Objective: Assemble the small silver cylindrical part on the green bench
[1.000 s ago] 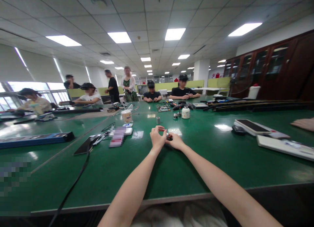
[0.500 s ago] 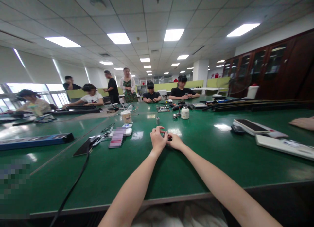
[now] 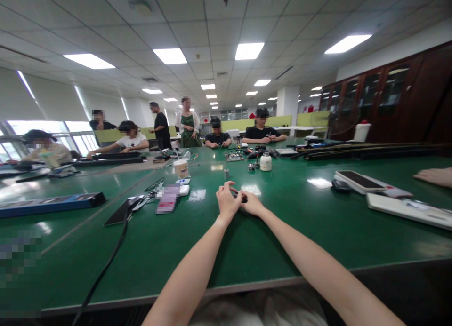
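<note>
Both hands meet just above the green table (image 3: 268,255), straight ahead of me. My left hand (image 3: 228,201) has its fingers curled, with the thumb pressed toward the other hand. My right hand (image 3: 252,203) is closed too, fingertips meeting the left ones. Between them shows a small dark part (image 3: 244,199), mostly covered by the fingers, so its kind cannot be told. Just beyond the hands a small grey metal cylinder (image 3: 226,173) stands upright. Farther back are a white jar (image 3: 266,162) and small shiny metal pieces (image 3: 251,167).
To the left lie a black cable (image 3: 118,250), a cup with a straw (image 3: 181,168) and a blue long box (image 3: 52,203). On the right are a white phone-like slab (image 3: 360,180), a white keyboard-like bar (image 3: 406,210) and another person's hand (image 3: 434,174). Several people sit or stand beyond.
My hands keep nearly the same place and grip, with only slight finger movement. The standing person in the light jacket has shifted slightly right. The view has moved a little.
</note>
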